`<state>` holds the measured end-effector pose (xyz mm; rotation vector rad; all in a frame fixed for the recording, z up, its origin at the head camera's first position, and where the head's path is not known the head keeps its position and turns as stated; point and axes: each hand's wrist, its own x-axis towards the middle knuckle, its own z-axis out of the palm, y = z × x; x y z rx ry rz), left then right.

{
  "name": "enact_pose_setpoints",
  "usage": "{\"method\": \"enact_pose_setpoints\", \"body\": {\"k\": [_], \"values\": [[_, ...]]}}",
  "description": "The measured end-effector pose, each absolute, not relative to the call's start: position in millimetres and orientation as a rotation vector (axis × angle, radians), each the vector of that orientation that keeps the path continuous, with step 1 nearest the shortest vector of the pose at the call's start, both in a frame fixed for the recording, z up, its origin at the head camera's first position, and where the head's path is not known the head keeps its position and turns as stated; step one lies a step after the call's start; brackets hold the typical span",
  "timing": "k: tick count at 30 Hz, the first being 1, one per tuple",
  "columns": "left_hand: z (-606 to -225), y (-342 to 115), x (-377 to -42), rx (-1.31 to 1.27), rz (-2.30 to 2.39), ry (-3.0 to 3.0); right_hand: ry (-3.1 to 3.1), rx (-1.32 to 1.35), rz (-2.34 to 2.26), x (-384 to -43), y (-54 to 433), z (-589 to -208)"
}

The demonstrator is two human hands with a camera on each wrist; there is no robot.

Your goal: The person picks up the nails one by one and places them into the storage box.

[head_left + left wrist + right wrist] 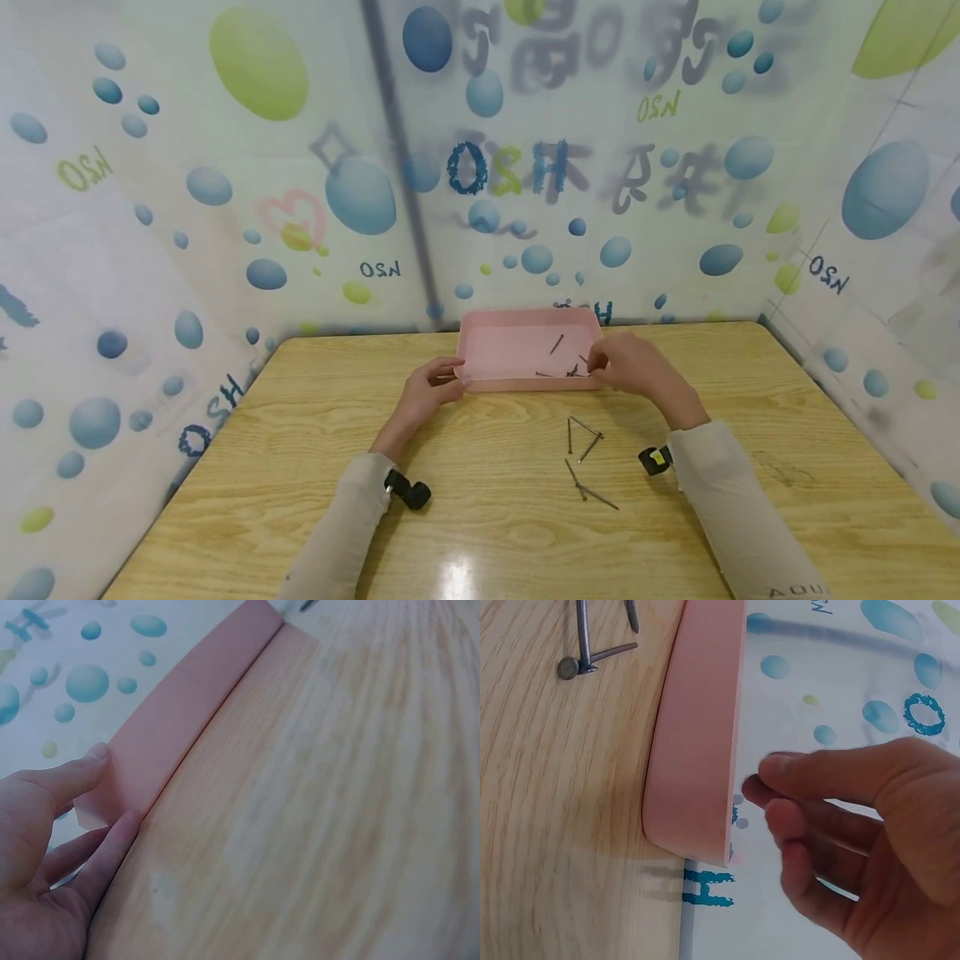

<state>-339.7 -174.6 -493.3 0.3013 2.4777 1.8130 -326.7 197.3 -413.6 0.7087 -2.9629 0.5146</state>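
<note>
A shallow pink tray lies at the table's far edge with several nails inside, mostly toward its right end. My left hand touches the tray's near left corner; in the left wrist view its thumb rests against the pink wall and the lower fingers reach the base. Over the tray's near right corner, my right hand has its fingers curled, thumb and forefinger tips together. A nail tip shows beside those fingertips in the head view, and I cannot tell whether they hold it.
Several loose nails lie on the wooden table in two small clusters, in front of the tray and between my forearms. A curtain printed with coloured ovals hangs just behind the tray and along both sides.
</note>
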Motion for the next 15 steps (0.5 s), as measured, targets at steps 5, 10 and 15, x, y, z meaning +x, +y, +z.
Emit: {"method": "enact_pose_setpoints", "body": {"k": [5,10,15], "values": [[-493,-175,-340,0.302,1.803,2.47,-3.121,0.806,0.622,-326,195,-412],[-479,-173,-332,0.298,1.788,2.444,-3.233,0.838,0.687,-324,191,-411],[-463,-169,-321,0.293,1.78,2.443,-3.316,0.812,0.744,-320,187,-412]]}}
